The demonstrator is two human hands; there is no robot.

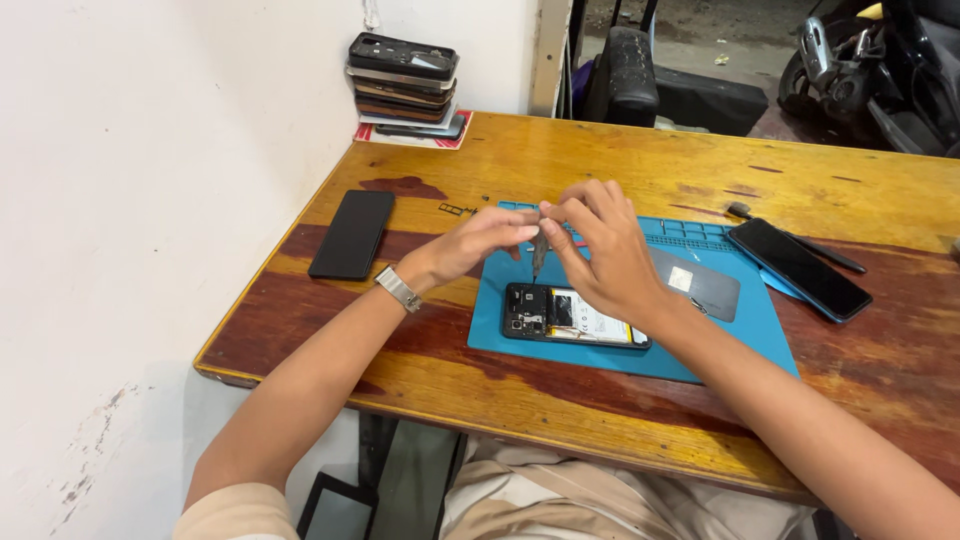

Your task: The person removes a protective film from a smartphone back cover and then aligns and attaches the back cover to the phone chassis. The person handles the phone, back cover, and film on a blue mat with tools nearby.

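- Left hand (478, 240) and right hand (600, 245) meet fingertip to fingertip, both pinching a thin dark tool (538, 255) held upright.
- Directly below them lies an opened phone (572, 316) on a blue mat (500, 325).
- Left of the left hand: a black phone (352, 233).
- Right of the right hand: a grey back cover (700, 282) and another phone (798, 268).
- Beyond the hands, a stack of phones (404, 84).

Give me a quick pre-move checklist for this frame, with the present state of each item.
1. Opened phone lies flat on the blue mat: ok.
2. Left hand and right hand both pinch the thin tool: ok.
3. Tool tip touching the phone's insides: cannot tell.
4. Removed back cover lies apart on the mat: ok.
5. Loose screws accounted for: cannot tell.
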